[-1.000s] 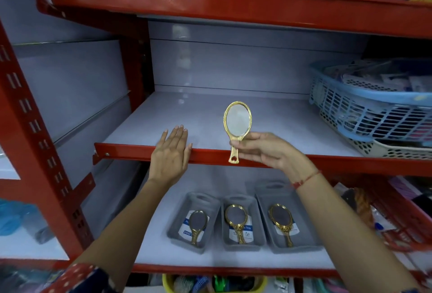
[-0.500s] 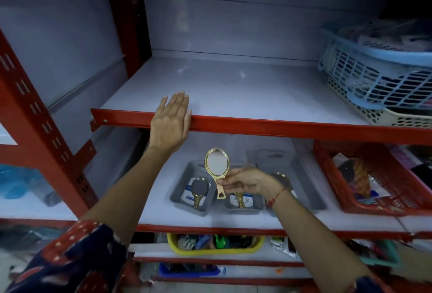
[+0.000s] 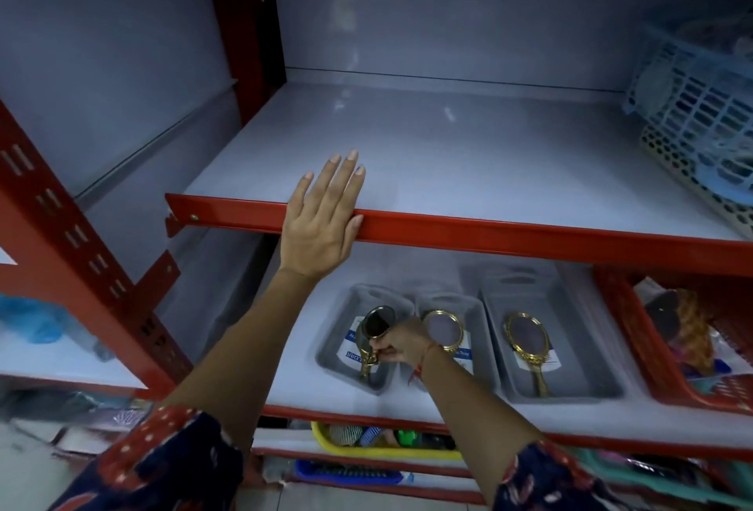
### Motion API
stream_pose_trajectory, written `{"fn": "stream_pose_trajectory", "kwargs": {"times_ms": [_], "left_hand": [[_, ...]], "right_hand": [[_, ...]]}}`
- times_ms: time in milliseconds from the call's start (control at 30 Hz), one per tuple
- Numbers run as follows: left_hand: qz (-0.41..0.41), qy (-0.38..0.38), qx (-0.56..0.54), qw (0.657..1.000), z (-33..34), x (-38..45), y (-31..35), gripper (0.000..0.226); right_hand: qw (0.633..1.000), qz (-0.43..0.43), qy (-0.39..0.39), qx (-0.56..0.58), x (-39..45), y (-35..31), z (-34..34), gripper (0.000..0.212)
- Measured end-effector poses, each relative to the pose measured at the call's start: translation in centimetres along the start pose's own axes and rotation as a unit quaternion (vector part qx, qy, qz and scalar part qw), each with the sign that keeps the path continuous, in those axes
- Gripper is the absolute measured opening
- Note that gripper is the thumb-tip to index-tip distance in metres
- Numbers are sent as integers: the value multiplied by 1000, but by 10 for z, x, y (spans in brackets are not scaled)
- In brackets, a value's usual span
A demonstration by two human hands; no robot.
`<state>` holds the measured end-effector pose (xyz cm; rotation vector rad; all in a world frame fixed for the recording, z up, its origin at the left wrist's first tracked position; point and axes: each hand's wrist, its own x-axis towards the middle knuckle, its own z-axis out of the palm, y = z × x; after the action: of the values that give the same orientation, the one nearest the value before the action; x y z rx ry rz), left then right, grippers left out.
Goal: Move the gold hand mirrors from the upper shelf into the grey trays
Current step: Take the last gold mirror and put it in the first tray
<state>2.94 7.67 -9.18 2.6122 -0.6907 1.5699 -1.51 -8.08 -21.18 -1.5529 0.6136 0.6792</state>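
My right hand [image 3: 398,344] is shut on the handle of a gold hand mirror [image 3: 379,322], holding it tilted over the left grey tray [image 3: 335,347] on the lower shelf. Another mirror seems to lie under it in that tray, mostly hidden. The middle grey tray [image 3: 468,302] holds a gold mirror [image 3: 443,329], partly behind my wrist. The right grey tray [image 3: 578,351] holds a third gold mirror [image 3: 526,338]. My left hand [image 3: 322,221] rests flat with fingers apart on the red front edge of the upper shelf [image 3: 468,152], whose visible white surface carries no mirrors.
Blue and cream plastic baskets [image 3: 701,123] stand at the right end of the upper shelf. A red basket [image 3: 635,343] with goods sits right of the trays. A yellow basket [image 3: 338,443] is on the shelf below. A red slotted upright [image 3: 69,241] stands at the left.
My right hand has carried the mirror down from above the upper shelf's edge to the left grey tray. My left hand has stayed on the shelf edge. The view has tilted downward.
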Motion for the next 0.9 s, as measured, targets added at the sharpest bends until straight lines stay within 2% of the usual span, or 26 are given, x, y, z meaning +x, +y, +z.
{"fn": "stream_pose_trajectory", "kwargs": {"times_ms": [100,300,433,567,633,667,733,767,833,900], "left_hand": [[19,29,29,999,8,-3,-2,54],[20,32,31,999,11,-4,-3,55],[-15,1,-16,1000,-1,-5,4,54],[34,-40,-90,995,-3,-48,13,60],[50,-79,-134,987,-1,-83,23,59],[32,-113,-174,978,-1,-99,28,55],[-73,-217,-265,937,-3,-121,41,55],[-147,-283,-301,899,-1,-129,48,61],[-294,-403,-362,787,5,-134,59,72],[-400,-469,-389,685,10,-128,67,72]], "right_hand": [[1000,19,7,-24,10,3,7,15],[995,-7,35,-97,13,4,20,41],[991,-57,36,-113,-1,4,21,39],[996,17,6,-89,6,0,20,19],[996,2,18,-89,7,-4,15,31],[996,-5,15,-87,8,-5,13,30],[997,6,12,-71,11,-5,11,22],[998,8,8,-61,12,-4,12,20],[999,16,2,-46,11,-3,13,20],[998,45,-2,-44,2,-3,17,36]]}}
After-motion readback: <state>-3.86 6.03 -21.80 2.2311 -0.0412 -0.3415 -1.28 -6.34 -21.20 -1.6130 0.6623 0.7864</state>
